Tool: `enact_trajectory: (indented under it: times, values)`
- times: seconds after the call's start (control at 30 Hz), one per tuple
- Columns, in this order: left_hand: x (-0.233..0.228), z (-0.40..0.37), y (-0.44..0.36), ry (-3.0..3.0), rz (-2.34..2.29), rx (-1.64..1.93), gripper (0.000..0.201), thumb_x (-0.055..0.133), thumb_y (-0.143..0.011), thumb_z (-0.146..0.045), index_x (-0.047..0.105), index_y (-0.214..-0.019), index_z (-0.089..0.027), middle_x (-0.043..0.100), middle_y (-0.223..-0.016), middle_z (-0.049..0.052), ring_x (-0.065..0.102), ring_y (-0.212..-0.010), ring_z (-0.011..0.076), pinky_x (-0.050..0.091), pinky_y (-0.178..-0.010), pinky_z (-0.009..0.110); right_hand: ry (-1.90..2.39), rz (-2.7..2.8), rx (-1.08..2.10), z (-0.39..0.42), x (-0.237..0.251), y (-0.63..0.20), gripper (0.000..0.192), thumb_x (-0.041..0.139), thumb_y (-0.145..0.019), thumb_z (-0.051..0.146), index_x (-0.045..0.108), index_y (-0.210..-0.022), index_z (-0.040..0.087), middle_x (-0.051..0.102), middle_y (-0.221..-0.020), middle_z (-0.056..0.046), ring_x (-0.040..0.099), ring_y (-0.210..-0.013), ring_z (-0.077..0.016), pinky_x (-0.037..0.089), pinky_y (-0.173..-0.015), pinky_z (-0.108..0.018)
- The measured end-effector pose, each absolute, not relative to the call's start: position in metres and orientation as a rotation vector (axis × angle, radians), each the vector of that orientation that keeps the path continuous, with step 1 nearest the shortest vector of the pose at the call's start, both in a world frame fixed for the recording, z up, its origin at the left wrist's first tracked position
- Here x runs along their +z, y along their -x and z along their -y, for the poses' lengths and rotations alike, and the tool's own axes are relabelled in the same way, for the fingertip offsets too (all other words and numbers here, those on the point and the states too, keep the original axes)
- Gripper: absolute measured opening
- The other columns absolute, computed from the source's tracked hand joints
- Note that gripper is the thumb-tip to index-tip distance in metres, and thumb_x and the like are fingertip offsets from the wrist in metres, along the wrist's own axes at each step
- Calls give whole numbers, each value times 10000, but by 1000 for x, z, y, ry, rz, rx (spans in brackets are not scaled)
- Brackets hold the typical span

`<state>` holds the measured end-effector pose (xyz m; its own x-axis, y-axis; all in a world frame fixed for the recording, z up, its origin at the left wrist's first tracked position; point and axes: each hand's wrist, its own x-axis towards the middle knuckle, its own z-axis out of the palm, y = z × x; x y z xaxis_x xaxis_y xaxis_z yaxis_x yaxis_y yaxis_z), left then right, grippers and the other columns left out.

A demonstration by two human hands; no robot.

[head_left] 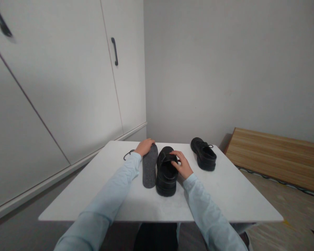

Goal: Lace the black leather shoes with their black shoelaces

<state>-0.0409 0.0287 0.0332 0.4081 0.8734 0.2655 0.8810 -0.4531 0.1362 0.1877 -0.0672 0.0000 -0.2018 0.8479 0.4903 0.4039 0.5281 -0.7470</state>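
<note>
Currently left hand point(145, 146) lies flat, fingers spread, on grey insole's point(150, 166) toe end; right hand point(182, 164) pinches black shoe's point(166, 171) tongue (table point(225, 195) centre). Second shoe point(203, 153) at 2 o'clock, well apart.

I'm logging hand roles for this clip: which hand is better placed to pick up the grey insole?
Left, probably. The left hand already rests on the far end of the grey insole, while the right hand is on the black shoe beside it.
</note>
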Motion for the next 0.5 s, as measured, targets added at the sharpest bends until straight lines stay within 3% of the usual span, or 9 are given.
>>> enact_trajectory:
  times: [0.5]
  values:
    - [140, 36, 62, 2997, 1477, -629, 260, 423, -841, -182, 660, -949, -184, 690, -951, 16, 603, -896, 147, 432, -810, 208, 1036, 1797, 569, 69, 2, -188, 327, 553, -729, 176, 597, -1044, 250, 544, -1167, -69, 501, -1118, -254, 449, -860, -409]
